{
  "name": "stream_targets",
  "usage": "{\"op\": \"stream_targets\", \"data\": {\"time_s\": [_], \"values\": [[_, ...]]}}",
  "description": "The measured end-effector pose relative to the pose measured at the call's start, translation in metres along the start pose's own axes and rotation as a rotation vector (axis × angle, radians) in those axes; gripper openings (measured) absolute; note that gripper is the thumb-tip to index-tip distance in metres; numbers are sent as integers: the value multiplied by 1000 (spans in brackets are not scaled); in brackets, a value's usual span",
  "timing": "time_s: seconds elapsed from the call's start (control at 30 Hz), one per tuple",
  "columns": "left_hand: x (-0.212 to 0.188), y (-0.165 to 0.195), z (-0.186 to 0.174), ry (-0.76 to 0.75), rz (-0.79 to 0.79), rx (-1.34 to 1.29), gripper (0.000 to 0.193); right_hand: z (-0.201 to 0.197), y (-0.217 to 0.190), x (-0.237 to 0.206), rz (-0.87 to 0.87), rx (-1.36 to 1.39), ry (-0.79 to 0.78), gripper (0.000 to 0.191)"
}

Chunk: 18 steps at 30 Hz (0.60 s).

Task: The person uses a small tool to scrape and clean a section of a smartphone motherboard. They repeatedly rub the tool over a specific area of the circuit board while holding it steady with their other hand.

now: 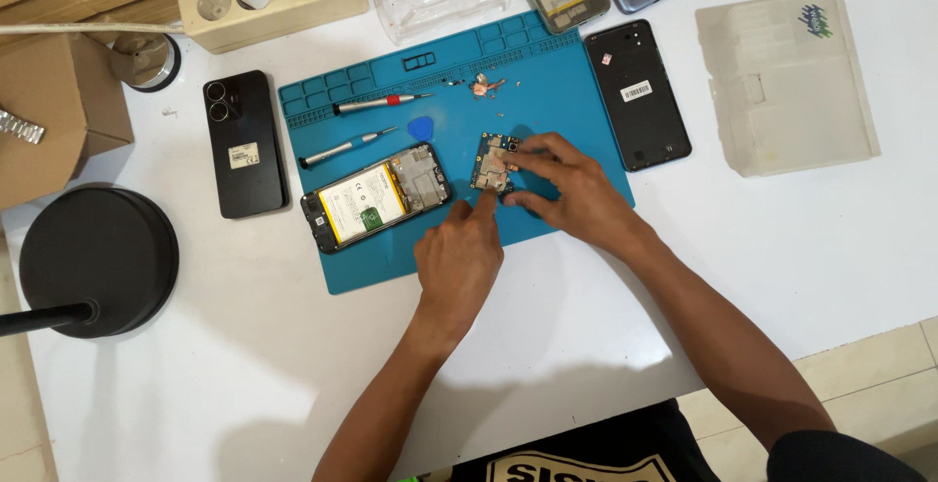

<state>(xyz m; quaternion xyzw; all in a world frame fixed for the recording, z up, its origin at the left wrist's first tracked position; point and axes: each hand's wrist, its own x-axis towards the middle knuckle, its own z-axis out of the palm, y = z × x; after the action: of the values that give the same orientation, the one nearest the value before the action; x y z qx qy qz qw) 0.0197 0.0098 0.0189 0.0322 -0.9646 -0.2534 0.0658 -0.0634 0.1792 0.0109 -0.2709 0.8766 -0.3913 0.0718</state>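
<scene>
White bench (782, 248) under a blue mat (547, 101). On the mat, an open phone (376, 197) beside a small circuit board (491, 162). Right hand (567, 189) pinching the board, fingers closed on it. Left hand (459, 252) pointing, one fingertip maybe touching the board's edge.

screwdrivers (379, 104) 2 | black phone backs (243, 143) 2 | opened phone (376, 197) 1 | circuit board (493, 163) 1

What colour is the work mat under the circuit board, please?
Teal blue mat, seen in the head view.
</scene>
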Motion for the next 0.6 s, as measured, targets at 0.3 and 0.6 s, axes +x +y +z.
{"op": "stream_targets", "data": {"time_s": [0.3, 0.6], "values": [[1, -2, -1, -1, -6, -7, 28, 8, 3, 1, -82, -70, 47, 53], [0, -2, 0, -9, -9, -4, 32, 12, -1, 1, -64, -57, 57, 44]]}}
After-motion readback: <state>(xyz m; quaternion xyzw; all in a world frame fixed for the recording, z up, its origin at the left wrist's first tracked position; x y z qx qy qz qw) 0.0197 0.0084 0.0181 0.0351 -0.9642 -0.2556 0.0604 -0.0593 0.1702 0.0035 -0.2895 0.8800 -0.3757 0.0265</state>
